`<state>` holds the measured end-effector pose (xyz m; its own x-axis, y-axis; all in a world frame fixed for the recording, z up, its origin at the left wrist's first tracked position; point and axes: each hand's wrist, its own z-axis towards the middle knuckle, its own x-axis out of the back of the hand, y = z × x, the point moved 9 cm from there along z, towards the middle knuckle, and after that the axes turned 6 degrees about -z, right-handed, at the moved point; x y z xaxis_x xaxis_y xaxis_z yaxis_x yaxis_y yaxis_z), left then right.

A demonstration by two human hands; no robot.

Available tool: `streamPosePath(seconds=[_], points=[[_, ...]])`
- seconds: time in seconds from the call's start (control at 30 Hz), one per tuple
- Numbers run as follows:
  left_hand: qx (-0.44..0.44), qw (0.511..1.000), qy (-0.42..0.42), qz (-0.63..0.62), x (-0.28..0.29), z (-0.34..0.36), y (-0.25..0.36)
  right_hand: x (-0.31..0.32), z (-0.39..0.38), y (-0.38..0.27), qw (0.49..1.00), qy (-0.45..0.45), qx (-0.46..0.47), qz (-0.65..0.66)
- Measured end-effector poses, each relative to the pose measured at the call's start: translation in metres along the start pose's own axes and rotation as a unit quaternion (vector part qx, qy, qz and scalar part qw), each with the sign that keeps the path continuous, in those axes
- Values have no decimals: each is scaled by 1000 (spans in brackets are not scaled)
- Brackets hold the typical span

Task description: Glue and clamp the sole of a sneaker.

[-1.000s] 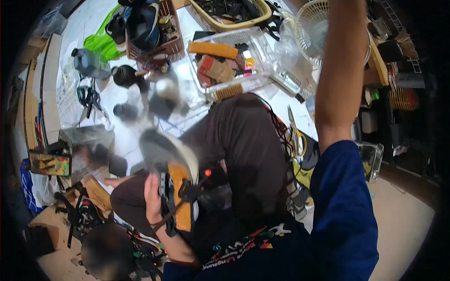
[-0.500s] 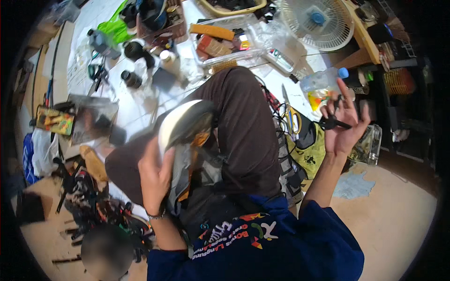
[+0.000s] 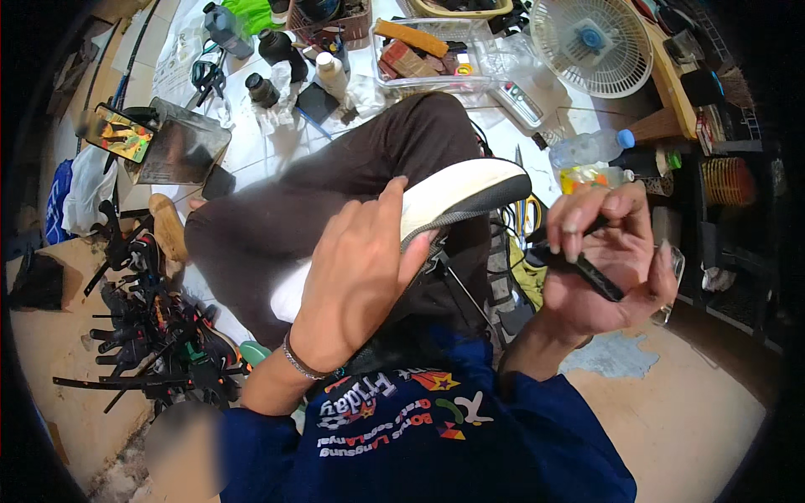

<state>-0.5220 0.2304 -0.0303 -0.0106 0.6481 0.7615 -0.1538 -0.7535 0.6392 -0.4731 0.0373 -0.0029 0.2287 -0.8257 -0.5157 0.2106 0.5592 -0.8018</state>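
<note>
A shoe (image 3: 457,194) with a white sole is held over the lap by the left hand (image 3: 356,277), sole turned up and toe pointing away to the right. The left fingers (image 3: 394,220) are wrapped across the sole near its heel end, thumb under the dark upper, so the grip is closed on it. Just to the right, a slim black tool (image 3: 587,270), perhaps a pen or a small knife, is pinched in the right hand (image 3: 608,268); the right fingers (image 3: 579,222) are curled shut round its upper end and its tip cannot be made out. Tool and shoe are near each other but apart.

The step in hand is judged to be the readying of the tool, with the shoe kept presented for it. Before anything is applied to the sole, the tool would have to be turned tip-forward and brought across to the rim, and the shoe would have to be held steady against the knee.

The work is done seated on a tiled floor (image 3: 251,151), with legs in brown trousers (image 3: 335,184) crossed. A heap of black clamps (image 3: 142,327) lies at the left, and a phone (image 3: 122,134) is propped against a clear box. Farther off, a clear tray (image 3: 436,80) of oddments, dark bottles (image 3: 268,67) and a white fan (image 3: 591,42) are spread about. A plastic bottle (image 3: 587,149) lies beside dark shelves (image 3: 729,168) at the right.
</note>
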Motion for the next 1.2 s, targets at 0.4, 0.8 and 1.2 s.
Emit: streamPosePath(seconds=[0.4,0.8,1.2], points=[[-54,994,-59,78,-28,15,41,11,-16,16,979,151,134,27],[-18,991,-100,83,-45,31,44,20,-4,35,967,179,175,39],[-20,991,-109,75,-49,29,50,18,2,33,966,220,107,-86]])
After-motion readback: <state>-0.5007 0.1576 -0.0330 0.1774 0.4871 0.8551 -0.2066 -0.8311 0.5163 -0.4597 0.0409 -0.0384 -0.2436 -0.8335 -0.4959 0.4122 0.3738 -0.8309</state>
